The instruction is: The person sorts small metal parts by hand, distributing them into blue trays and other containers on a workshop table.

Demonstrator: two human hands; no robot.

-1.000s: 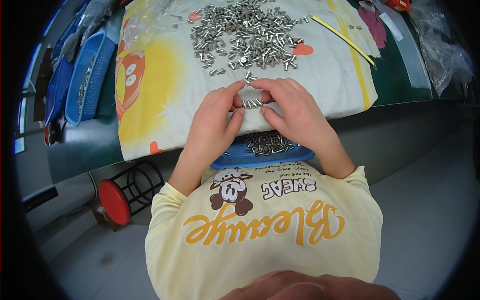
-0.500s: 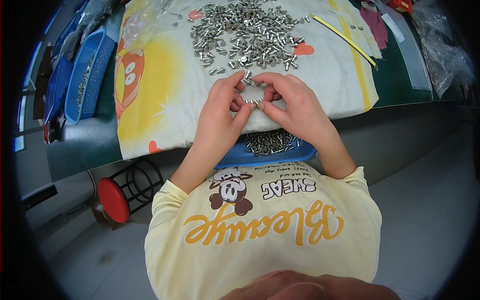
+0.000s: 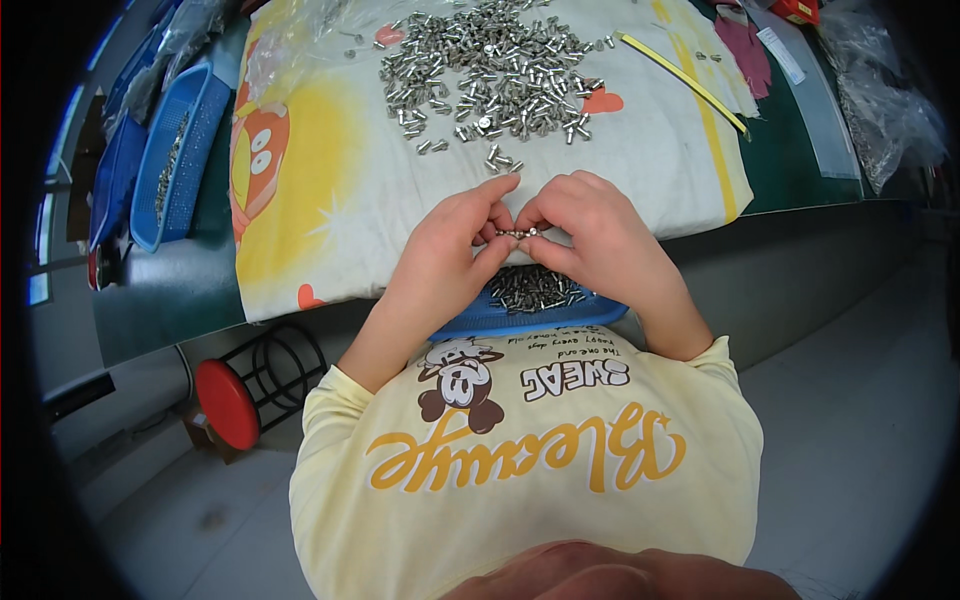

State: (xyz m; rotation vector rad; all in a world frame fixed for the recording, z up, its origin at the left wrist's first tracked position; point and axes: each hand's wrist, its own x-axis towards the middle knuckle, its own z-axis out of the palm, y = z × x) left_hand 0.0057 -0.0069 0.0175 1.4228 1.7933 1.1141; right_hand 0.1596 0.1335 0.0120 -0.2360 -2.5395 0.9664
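Note:
Over the near edge of the cloth, my left hand (image 3: pixel 450 245) and my right hand (image 3: pixel 598 232) meet with fingertips pinched. Between them is a short row of small silver screws (image 3: pixel 519 234), partly covered by the fingers; thread on them is too small to make out. Just beyond my fingertips lie a few loose screws (image 3: pixel 503 161) on the cloth. Farther off spreads a large heap of similar screws (image 3: pixel 495 75). Below my hands, against my shirt, a blue basket (image 3: pixel 478 323) holds many small metal pieces (image 3: pixel 538 290).
A patterned cloth (image 3: pixel 340 220) covers much of the green table (image 3: pixel 185 290). At left stands another blue basket (image 3: pixel 190 150) with metal pieces. A yellow strip (image 3: pixel 685 85) and clear plastic bags (image 3: pixel 885 110) lie at right. A red stool (image 3: pixel 228 403) is at lower left.
Both hands have drawn nearer to my body and closer together, with the row of screws between them. The few loose screws beyond my fingertips now lie uncovered on the cloth.

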